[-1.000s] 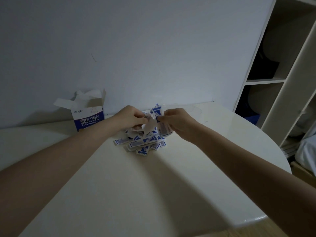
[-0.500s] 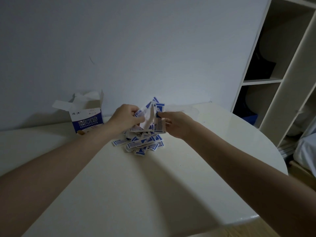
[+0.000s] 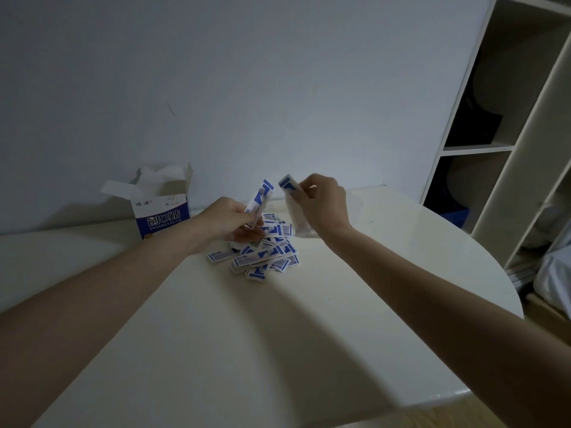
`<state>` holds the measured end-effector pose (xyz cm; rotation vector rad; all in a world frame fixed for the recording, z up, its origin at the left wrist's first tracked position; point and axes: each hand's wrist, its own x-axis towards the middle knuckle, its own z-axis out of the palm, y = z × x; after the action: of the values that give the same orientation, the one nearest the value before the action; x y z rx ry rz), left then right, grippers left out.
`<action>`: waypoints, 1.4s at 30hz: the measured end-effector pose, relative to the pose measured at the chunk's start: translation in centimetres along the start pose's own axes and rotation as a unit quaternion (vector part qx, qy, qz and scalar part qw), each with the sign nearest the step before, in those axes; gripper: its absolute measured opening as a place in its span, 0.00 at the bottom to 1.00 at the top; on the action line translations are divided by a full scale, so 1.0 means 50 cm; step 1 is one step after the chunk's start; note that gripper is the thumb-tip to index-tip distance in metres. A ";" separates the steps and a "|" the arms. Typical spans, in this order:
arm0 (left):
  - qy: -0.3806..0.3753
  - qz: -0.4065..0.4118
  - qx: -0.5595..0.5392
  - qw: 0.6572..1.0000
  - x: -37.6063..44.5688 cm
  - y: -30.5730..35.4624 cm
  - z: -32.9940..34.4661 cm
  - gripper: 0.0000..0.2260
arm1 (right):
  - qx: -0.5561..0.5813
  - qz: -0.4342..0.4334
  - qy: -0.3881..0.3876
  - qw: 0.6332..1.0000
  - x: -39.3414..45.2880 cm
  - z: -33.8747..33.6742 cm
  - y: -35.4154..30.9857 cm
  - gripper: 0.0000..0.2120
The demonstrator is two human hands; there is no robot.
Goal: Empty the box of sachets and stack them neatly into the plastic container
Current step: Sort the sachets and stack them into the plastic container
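Note:
A loose pile of blue-and-white sachets (image 3: 265,253) lies on the white table (image 3: 234,350) near the wall. My left hand (image 3: 230,219) grips a small bunch of sachets (image 3: 259,197) that stand upright above the pile. My right hand (image 3: 321,203) pinches another sachet (image 3: 289,185) over the clear plastic container (image 3: 301,225), which stands just right of the pile and partly behind that hand. The open blue-and-white box (image 3: 160,211) stands at the back left, its flaps up.
A grey wall runs right behind the table. A white shelving unit (image 3: 506,143) stands to the right, past the table's rounded edge. Pale bedding (image 3: 556,276) shows at the far right.
My hands have drawn apart. The right hand has lifted to the right with a sachet, over the container. The left hand keeps its bunch upright above the pile.

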<state>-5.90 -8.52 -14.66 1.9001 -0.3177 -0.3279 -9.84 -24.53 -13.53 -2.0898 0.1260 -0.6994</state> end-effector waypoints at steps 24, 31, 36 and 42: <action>-0.022 -0.024 -0.047 0.998 -0.005 0.005 -0.037 0.03 | 0.058 -0.020 -0.191 0.980 -0.010 -0.032 0.030 0.03; 0.001 0.025 -0.148 0.989 -0.002 0.023 0.006 0.06 | 0.404 0.215 -0.203 0.866 -0.008 -0.015 -0.013 0.01; -0.068 -0.026 -0.106 0.992 -0.013 0.027 0.022 0.11 | 0.323 0.185 -0.057 0.927 -0.003 -0.008 -0.025 0.04; -0.138 -0.038 -0.037 0.989 -0.014 0.034 0.027 0.14 | 0.291 0.133 -0.148 0.936 -0.004 -0.016 -0.026 0.03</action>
<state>-7.19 -10.02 -13.45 1.7969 -0.4111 -0.6488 -10.64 -24.29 -12.21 -1.5420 0.0241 -0.2100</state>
